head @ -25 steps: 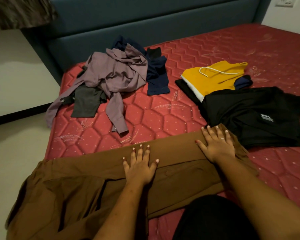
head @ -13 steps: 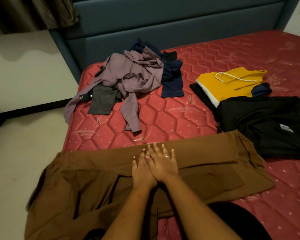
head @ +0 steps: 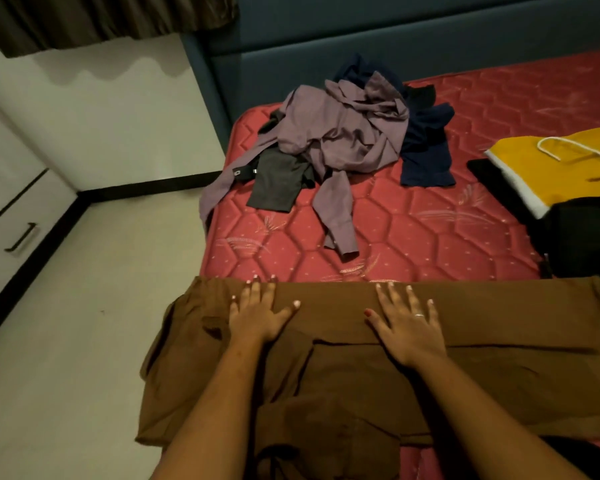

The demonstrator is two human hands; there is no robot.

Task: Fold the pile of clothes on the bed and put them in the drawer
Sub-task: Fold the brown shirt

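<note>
A brown garment lies spread across the near edge of the red mattress, its left end hanging over the side. My left hand presses flat on it near its far edge, fingers straight. My right hand lies flat on it further right, fingers spread. Beyond them sits a loose pile: a mauve shirt, a grey piece and a navy piece. A folded yellow garment and a black garment lie at the right.
A dark blue headboard runs along the far side of the bed. Pale floor lies to the left. White drawer fronts with a black handle stand at the far left. A curtain hangs at top left.
My hands were together at the middle of the brown garment; now they are apart, the left moved left and the right moved right along it. The view has swung left.
</note>
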